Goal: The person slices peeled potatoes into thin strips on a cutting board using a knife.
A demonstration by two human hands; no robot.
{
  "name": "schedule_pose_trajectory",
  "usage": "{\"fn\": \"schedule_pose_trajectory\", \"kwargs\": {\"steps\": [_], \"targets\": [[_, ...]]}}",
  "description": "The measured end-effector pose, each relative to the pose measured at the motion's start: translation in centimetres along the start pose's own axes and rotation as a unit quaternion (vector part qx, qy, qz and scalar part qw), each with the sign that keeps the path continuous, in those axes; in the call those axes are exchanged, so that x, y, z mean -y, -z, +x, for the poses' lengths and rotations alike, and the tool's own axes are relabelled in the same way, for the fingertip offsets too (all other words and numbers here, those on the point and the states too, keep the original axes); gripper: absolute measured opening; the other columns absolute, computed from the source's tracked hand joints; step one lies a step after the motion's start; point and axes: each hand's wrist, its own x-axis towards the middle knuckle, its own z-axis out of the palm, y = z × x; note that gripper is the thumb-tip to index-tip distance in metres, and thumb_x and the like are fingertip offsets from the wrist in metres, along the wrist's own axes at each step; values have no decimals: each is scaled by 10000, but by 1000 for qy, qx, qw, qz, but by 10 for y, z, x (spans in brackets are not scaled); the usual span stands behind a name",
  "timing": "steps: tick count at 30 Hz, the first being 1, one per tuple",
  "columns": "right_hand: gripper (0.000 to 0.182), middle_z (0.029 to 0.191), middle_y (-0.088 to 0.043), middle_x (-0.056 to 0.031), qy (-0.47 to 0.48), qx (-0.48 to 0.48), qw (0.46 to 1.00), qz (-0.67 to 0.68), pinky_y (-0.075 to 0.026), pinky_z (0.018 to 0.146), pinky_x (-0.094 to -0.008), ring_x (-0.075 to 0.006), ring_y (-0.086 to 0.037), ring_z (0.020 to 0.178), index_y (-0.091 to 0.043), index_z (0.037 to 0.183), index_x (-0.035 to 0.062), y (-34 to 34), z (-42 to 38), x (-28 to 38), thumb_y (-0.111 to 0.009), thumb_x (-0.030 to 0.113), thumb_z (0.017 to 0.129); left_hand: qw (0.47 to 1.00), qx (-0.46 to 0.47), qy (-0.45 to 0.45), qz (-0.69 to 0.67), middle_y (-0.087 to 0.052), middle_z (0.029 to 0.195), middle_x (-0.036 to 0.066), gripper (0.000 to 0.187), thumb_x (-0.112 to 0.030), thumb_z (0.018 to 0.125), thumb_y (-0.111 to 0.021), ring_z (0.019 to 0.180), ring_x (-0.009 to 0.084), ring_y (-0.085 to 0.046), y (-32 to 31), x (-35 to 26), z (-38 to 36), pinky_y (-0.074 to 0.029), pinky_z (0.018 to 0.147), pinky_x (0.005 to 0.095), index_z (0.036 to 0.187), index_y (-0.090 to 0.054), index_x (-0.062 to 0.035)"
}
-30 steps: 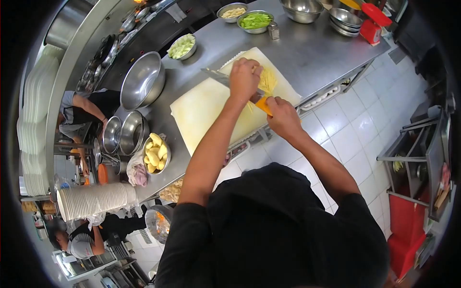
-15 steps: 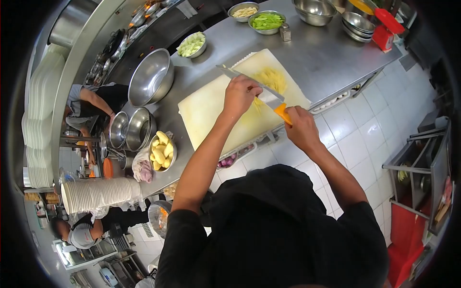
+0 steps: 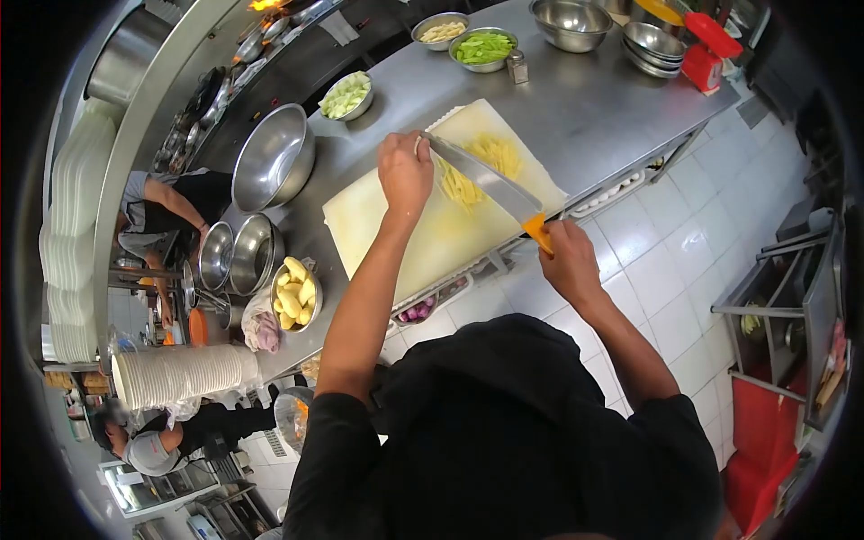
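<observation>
In my right hand (image 3: 570, 261) is the orange handle of a large kitchen knife (image 3: 490, 184), its broad blade slanting over the cutting board (image 3: 378, 229). The fingers of my left hand (image 3: 405, 175) are closed at the blade's tip end, above the board's far left part. Thin yellow strips (image 3: 495, 155) lie in a loose heap on the board, partly covered by the blade. Left of the board, a metal bowl holds peeled yellow potatoes (image 3: 292, 295).
Bowls of pale green chunks (image 3: 346, 94), green slices (image 3: 483, 48) and pale pieces (image 3: 442, 31) stand farther back. A shaker (image 3: 517, 67) and red scale (image 3: 709, 52) are there too. Empty metal bowls (image 3: 274, 157) and stacked white containers (image 3: 184, 376) sit left. Two people work beyond.
My left hand has slid along the blade from its middle to the tip end. The knife has shifted slightly down, showing more of the blade and the strips.
</observation>
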Motion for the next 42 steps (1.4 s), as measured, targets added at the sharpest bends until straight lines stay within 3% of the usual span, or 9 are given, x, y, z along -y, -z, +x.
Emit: {"fn": "schedule_pose_trajectory", "kwargs": {"steps": [11,14,18,19,22,27,33,36,42], "targets": [[298,927,-622,-187,-2,4,1000,-3,-511,751,-478,-414,-615,870,-582,998,17,0,-10,2,-717,-13,735,999,22,-34,-20,-644,975,145,164,-69,851,-668,914,327,-594,-23,-26,-20,-504,842,423,972,-742,12],[305,931,-626,-191,6,7,1000,-10,-513,757,-478,-416,-618,874,-579,1001,16,-2,-10,1,-718,-15,732,994,45,-83,-48,-669,1051,172,188,-51,852,-652,970,345,-604,-34,-30,-26,-506,876,423,1004,-735,21],[308,933,-630,-196,-9,18,1000,7,-513,756,-477,-421,-622,873,-577,1003,14,-6,-7,5,-721,-15,732,974,109,-79,-181,-673,1132,160,275,-103,888,-651,1039,346,-614,-22,-62,-28,-500,932,408,1148,-699,-27],[308,933,-631,-197,-11,18,1000,12,-514,753,-476,-422,-623,870,-577,1003,14,-6,-7,5,-722,-14,733,970,95,-49,-219,-675,1117,148,269,-110,879,-673,1033,328,-621,-22,-64,-29,-499,926,399,1137,-710,-41],[304,897,-603,-190,-13,-6,999,33,-494,743,-490,-420,-604,843,-551,983,17,-4,-7,4,-705,-23,725,986,63,-48,-148,-676,1107,138,229,-117,874,-694,1021,314,-625,-8,-51,-29,-499,915,390,1086,-730,-39],[308,883,-594,-191,-23,-19,999,45,-487,742,-498,-422,-599,838,-542,989,17,-5,-9,1,-692,-32,725,995,46,35,-86,-643,924,111,150,-155,835,-743,920,299,-593,-3,-29,-35,-491,841,402,945,-766,-55],[316,901,-609,-201,-4,-17,999,51,-493,729,-502,-433,-606,838,-555,1004,19,-14,-6,10,-692,-35,725,984,160,-29,-79,-647,960,99,143,-160,832,-744,921,291,-585,-25,-38,-23,-485,855,392,939,-769,-68],[322,915,-619,-206,-28,-17,996,78,-496,731,-500,-437,-611,846,-560,1012,20,-18,0,13,-695,-36,725,984,102,-14,-143,-648,966,91,139,-150,816,-751,930,285,-585,-24,-59,-22,-489,848,393,926,-767,-66],[324,922,-628,-215,-35,-39,997,58,-501,738,-494,-432,-619,861,-564,1012,20,-7,9,14,-694,-43,722,978,125,-73,-149,-653,948,99,126,-112,812,-750,929,278,-599,-9,-55,-33,-502,807,381,923,-758,-53]]}}
